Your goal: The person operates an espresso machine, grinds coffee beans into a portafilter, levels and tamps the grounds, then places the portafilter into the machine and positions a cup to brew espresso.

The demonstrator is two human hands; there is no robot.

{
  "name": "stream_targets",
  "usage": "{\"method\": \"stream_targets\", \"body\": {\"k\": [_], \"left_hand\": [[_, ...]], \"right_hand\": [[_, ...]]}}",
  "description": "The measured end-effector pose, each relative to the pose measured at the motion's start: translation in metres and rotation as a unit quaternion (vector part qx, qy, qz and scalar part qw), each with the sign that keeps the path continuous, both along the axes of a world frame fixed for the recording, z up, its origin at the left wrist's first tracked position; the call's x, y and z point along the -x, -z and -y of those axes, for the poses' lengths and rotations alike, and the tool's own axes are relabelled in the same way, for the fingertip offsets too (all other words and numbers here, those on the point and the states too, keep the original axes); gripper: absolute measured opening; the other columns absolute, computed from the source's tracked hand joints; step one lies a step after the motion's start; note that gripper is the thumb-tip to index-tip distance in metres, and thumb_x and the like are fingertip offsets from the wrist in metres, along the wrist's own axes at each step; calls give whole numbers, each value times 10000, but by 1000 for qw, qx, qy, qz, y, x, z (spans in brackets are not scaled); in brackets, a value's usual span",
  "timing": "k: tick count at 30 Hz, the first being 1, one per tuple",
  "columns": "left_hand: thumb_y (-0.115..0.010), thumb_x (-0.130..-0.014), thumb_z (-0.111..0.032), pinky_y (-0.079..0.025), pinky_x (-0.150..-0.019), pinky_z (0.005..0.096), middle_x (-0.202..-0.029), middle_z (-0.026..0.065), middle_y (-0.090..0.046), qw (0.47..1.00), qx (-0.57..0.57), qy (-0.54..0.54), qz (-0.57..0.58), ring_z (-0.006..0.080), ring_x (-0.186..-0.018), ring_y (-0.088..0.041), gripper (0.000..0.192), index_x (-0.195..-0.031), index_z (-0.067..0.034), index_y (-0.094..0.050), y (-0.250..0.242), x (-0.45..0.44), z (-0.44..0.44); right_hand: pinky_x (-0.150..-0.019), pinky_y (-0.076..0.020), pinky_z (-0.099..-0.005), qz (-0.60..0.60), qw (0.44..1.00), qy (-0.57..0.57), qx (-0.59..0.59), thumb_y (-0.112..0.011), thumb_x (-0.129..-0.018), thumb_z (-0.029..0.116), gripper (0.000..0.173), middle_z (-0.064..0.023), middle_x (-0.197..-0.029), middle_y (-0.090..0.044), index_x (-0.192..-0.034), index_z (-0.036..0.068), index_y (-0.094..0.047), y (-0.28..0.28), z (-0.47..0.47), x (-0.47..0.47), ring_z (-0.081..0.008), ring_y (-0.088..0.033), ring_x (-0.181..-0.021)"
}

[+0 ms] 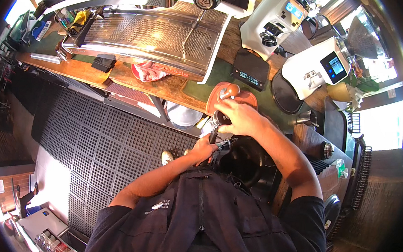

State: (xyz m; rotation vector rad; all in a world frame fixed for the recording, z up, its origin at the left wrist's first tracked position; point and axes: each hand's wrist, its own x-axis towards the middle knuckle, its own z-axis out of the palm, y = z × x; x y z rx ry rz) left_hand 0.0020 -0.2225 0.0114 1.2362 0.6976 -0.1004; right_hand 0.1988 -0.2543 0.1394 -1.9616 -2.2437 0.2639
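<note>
My left hand (204, 149) is closed around the black handle of a portafilter (213, 135), held low in front of my apron. Its round metal head points away from me, near the counter's front edge. Over that head reaches my right hand (241, 118), thumb on the near side and fingers on the far side of the rim. Whether it grips the rim or something in the basket, I cannot tell. Just beyond the fingers, a tamper with a round wooden knob (232, 90) rests on a brown tamping mat (248, 98).
The espresso machine's drip tray (151, 33) fills the back left. A black scale (250, 70) with a lit display and two white grinders (268, 26) stand at the back right. A pink cloth (149, 71) lies at the counter edge. Below my right forearm is a black bin (246, 160).
</note>
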Motion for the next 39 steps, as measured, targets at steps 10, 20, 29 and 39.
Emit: {"method": "stream_targets", "body": {"k": [10,20,29,39], "left_hand": [[-591,-872,-130,-444,-384,373,-598,117,-601,999,-31,8,-4,217,-440,-593,312,-1146,8,-535,-15,0,-3],[-620,-869,-136,-486,-444,376,-621,106,-617,999,-30,10,-21,206,-476,-608,331,-1155,17,-551,-20,0,-3],[-628,-872,-112,-519,-474,370,-633,95,-604,999,-28,4,-24,194,-495,-606,311,-1138,24,-542,-28,-2,-3],[-637,-899,-106,-484,-424,344,-626,68,-577,999,-9,29,-33,166,-483,-578,265,-1109,-5,-510,-32,1,-6]], "right_hand": [[-685,-579,-521,63,976,170,123,-555,-988,535,555,-252,-814,-722,-1256,57,-642,-3,2,5,-435,-710,-715],[-710,-582,-512,91,969,165,159,-459,-1015,634,766,-229,-627,-670,-740,-30,-723,-9,-10,13,-437,-706,-693],[-854,-575,-487,-131,987,88,43,-819,-716,208,462,-232,-1128,-662,-1137,84,-675,12,3,8,-411,-703,-971],[-847,-578,-431,-82,952,293,-35,-868,-619,180,505,-194,-1000,-712,-1099,100,-732,11,27,-61,-372,-708,-929]]}}
